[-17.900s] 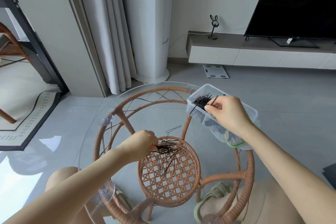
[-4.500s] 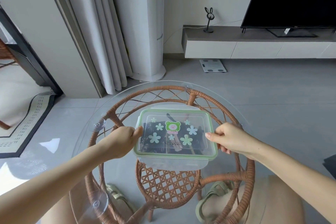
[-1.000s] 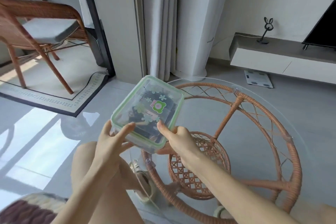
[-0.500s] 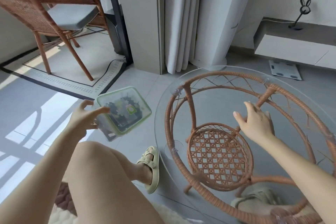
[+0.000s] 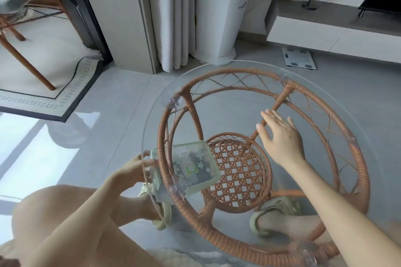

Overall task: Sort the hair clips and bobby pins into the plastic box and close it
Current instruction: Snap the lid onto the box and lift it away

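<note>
The plastic box point(image 5: 191, 167), green-rimmed lid on and dark clips showing through it, now sits low in the centre-left of the frame, seen through the glass surface point(image 5: 238, 84) and behind the rattan ring; half a second ago it was out at the far left, clear of the table, so it has been swung in under the glass toward the woven lower shelf point(image 5: 238, 171); the left hand point(image 5: 138, 167) is clamped on the box's left end; the right hand point(image 5: 280, 136) is empty, fingers spread, flat over the glass at centre-right, well apart from the box; no clips or pins lie on the glass; sorting and closing look finished, and only stowing the box seems left.
</note>
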`<state>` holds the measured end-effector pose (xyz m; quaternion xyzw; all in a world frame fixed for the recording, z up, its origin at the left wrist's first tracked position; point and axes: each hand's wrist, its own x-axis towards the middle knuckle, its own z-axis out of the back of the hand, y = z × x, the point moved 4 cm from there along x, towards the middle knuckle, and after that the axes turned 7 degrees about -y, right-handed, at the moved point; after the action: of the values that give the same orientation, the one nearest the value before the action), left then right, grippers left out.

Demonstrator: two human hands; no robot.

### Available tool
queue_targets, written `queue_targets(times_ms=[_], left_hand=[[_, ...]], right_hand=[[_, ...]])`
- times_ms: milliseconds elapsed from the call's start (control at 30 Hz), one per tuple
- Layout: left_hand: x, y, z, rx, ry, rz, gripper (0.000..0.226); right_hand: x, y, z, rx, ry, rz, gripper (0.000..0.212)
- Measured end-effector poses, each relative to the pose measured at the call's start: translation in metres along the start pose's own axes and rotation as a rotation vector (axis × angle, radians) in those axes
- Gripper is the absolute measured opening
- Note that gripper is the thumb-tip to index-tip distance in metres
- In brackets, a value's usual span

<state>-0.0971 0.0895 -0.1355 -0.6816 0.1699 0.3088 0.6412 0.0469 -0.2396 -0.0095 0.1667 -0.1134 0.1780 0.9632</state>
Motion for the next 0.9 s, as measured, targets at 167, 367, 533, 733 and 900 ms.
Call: queue_targets(times_ms=[167,367,533,733,900], left_hand=[[0.042,0.011,-0.067,-0.152,0.162,-0.023,0.023],[0.079,0.040,-0.142,-0.261,0.097,0.102,0.035],[0.095,0.049,-0.181,-0.336,0.141,0.111,0.054],[0.111,0.056,-0.180,-0.398,-0.003,0.122,0.055],[0.105,0.050,-0.157,-0.261,0.014,0.026,0.053]], right_hand=[[-0.006,0.006,0.012,-0.015,-0.158,-0.051,0.046],[-0.003,0.009,0.009,-0.060,-0.156,-0.026,0.048],[-0.003,0.007,0.009,-0.085,-0.154,-0.026,0.050],[-0.002,0.007,0.007,-0.124,-0.150,-0.022,0.051],[-0.001,0.005,0.006,-0.137,-0.153,-0.023,0.051]])
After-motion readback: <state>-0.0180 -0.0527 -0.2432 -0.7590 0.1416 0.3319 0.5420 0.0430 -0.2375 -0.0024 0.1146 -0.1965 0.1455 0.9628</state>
